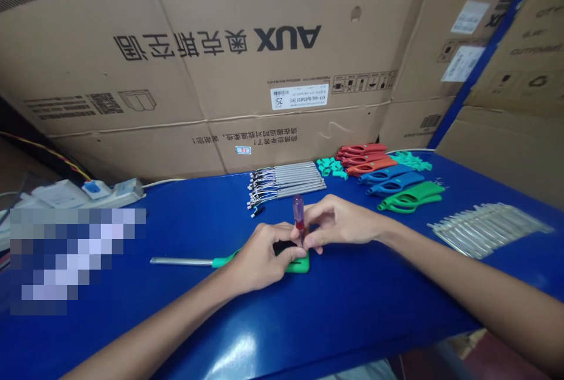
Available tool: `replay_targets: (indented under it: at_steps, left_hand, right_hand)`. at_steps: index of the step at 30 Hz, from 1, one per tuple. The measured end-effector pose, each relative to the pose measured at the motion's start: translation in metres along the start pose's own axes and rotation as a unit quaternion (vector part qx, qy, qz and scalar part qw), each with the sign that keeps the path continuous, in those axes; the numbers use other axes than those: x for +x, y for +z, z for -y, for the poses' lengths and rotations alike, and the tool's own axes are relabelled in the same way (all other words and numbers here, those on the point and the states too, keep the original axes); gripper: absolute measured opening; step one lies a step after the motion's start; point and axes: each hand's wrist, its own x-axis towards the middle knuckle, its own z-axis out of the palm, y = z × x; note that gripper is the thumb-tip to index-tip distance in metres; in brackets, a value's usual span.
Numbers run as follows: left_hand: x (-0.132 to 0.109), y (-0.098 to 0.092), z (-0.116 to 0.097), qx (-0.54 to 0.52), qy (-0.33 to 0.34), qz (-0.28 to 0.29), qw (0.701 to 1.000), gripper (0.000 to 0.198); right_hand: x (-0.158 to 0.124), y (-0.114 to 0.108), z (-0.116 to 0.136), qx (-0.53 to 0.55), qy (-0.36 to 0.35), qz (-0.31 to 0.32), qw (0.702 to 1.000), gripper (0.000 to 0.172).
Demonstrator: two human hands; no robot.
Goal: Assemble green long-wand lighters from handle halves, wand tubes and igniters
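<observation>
My left hand grips a green plastic handle lying on the blue tabletop. A metal rod runs from that handle towards the left. My right hand pinches a screwdriver with a translucent red handle, held upright. Its shaft points down into the green handle between my fingers. The tip is hidden by my fingers. A black part shows in the handle under my left fingers.
Wired metal rods lie in a row behind my hands, beside small green pieces. Red, blue and green handles lie to the right, with more metal rods beyond. A power strip sits at left, before large cardboard boxes.
</observation>
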Motion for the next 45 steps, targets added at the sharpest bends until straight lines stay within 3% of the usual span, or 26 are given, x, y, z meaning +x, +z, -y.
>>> replay_targets:
  at_steps: [4, 9, 17, 24, 31, 39, 45]
  left_hand:
    - [-0.001, -0.004, -0.001, 0.014, 0.039, 0.034, 0.999, 0.016]
    - [-0.001, -0.004, 0.000, 0.029, 0.027, -0.013, 0.999, 0.014]
    - [0.000, -0.002, 0.005, -0.036, 0.036, 0.008, 0.999, 0.012]
    - [0.000, -0.004, -0.001, -0.028, 0.079, 0.012, 0.996, 0.017]
    - [-0.001, -0.002, 0.004, -0.024, 0.067, -0.008, 0.997, 0.012]
    - [0.000, -0.003, 0.004, -0.032, 0.088, -0.004, 0.996, 0.019]
    - [0.000, -0.004, -0.001, -0.020, 0.094, 0.008, 0.995, 0.010]
  right_hand:
    - [-0.001, 0.001, 0.001, -0.026, -0.003, -0.018, 0.999, 0.016]
    - [0.000, 0.006, -0.002, -0.072, -0.068, -0.066, 0.993, 0.023]
    - [-0.002, 0.010, 0.000, -0.090, -0.063, -0.049, 0.993, 0.032]
    - [-0.004, 0.002, 0.004, -0.093, -0.052, 0.021, 0.994, 0.021]
    - [-0.001, 0.011, -0.004, -0.070, -0.056, -0.066, 0.994, 0.040]
    - [-0.004, 0.006, 0.004, -0.117, -0.043, 0.003, 0.992, 0.026]
    - [-0.001, 0.008, 0.000, -0.083, -0.051, -0.035, 0.995, 0.027]
